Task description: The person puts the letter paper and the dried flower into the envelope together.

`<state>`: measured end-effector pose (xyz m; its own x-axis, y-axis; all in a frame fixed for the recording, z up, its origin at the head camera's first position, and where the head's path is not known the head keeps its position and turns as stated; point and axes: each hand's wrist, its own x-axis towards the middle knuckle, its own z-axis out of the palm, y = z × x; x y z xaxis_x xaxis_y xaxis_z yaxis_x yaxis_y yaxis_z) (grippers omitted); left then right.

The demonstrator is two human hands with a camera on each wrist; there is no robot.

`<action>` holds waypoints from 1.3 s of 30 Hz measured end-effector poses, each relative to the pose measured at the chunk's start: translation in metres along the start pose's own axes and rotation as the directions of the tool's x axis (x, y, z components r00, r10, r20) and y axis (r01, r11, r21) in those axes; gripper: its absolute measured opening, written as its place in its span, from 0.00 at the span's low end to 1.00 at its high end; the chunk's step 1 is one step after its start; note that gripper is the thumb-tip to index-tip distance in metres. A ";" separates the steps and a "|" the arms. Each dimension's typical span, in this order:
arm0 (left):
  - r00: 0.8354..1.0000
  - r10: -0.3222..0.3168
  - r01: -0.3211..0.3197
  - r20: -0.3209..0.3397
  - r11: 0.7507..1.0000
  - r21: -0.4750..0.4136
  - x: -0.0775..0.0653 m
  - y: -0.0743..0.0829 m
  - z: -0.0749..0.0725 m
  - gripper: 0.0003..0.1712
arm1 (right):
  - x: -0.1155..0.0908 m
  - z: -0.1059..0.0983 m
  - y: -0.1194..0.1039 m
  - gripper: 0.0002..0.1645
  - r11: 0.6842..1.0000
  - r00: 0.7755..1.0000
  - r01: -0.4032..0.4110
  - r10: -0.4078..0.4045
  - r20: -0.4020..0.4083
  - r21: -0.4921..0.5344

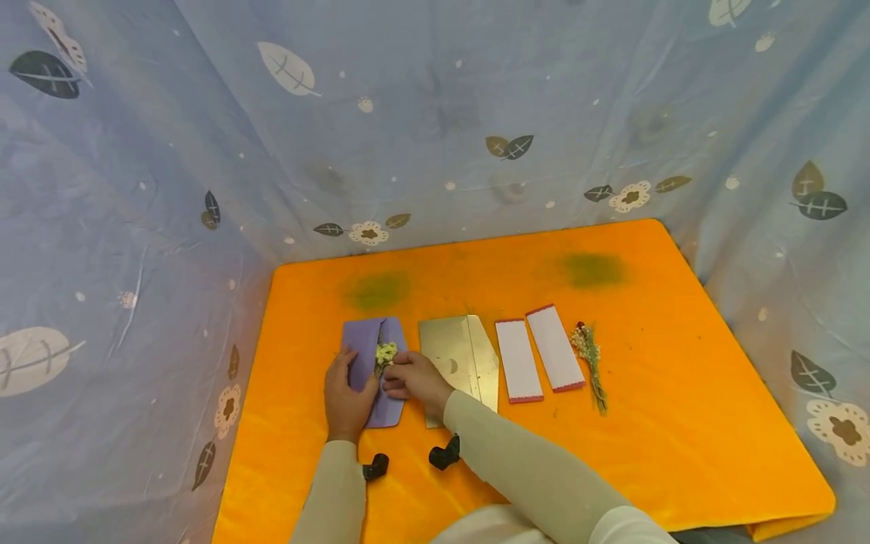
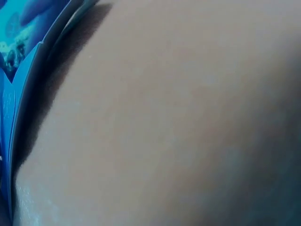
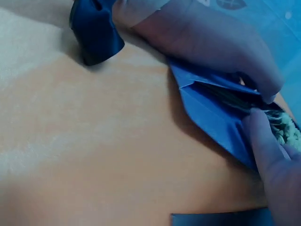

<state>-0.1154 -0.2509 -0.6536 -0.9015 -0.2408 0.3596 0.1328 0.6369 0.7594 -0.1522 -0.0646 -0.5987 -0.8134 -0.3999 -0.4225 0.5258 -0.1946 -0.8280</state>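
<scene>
The left hand [image 1: 347, 400] rests on the left side of the purple envelope [image 1: 363, 340], its thumb spread away from the fingers and reaching to the opening. The right hand [image 1: 420, 379] is at the opposite edge, its fingertips touching the flowers [image 1: 385, 353] — whether they pinch or only press, I cannot tell. The pale yellow flowers lie in the opening between the hands, blooms showing and stems inside the envelope. A black piece [image 1: 375, 467] sits at the left wrist, another [image 1: 445, 453] at the right.

Just right of the purple envelope lies the gold envelope [image 1: 442, 340], partly under the right wrist. Further right are two white cards with red ends, one [image 1: 519, 359] nearly straight, the other [image 1: 556, 347] tilted — and beside them a dried bouquet [image 1: 590, 359]. Everything lies on an orange cloth [image 1: 680, 423]; blue curtains [image 1: 435, 98] with leaf and flower prints surround it.
</scene>
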 end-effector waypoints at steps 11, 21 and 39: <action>1.000 0.015 -0.015 -0.011 1.000 -0.002 0.001 -0.002 0.002 0.34 | 0.004 0.002 0.010 0.41 0.980 0.989 -0.073 0.046 0.143 0.186; 1.000 -0.009 0.009 0.000 1.000 -0.009 -0.001 -0.002 -0.001 0.32 | 0.004 0.005 0.013 0.43 0.971 0.981 -0.096 0.055 0.186 0.221; 0.998 0.043 -0.046 -0.047 0.997 -0.057 -0.002 -0.004 -0.001 0.33 | 0.013 0.013 0.009 0.50 0.983 0.970 -0.126 0.094 0.226 0.134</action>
<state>-0.1132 -0.2535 -0.6566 -0.8745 -0.2475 0.4172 0.1971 0.6046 0.7717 -0.1555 -0.0831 -0.6067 -0.6832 -0.6082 -0.4041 0.6530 -0.2612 -0.7109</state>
